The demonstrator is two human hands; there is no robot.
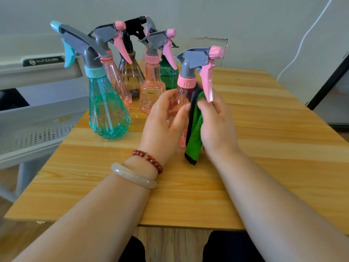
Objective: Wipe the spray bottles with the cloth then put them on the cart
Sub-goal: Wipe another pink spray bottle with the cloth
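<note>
My left hand (166, 118) grips the clear pink body of a pink spray bottle (190, 72) with a grey head and pink trigger, held upright over the wooden table (264, 148). My right hand (217, 121) presses a green cloth with black edging (195, 133) against the bottle's right side. Behind stand several more bottles: a teal one (107, 110) at the left, two pink ones (151, 91) (117, 80), a brown one (130, 72) and a green one (169, 74). The grey cart (41, 110) stands left of the table.
The cart's upper rail with a black label (43, 61) reaches close to the teal bottle's head. A white cable (302, 40) runs down the wall at the right, above a black-framed panel (328, 82). Bare tabletop lies in front of and right of my hands.
</note>
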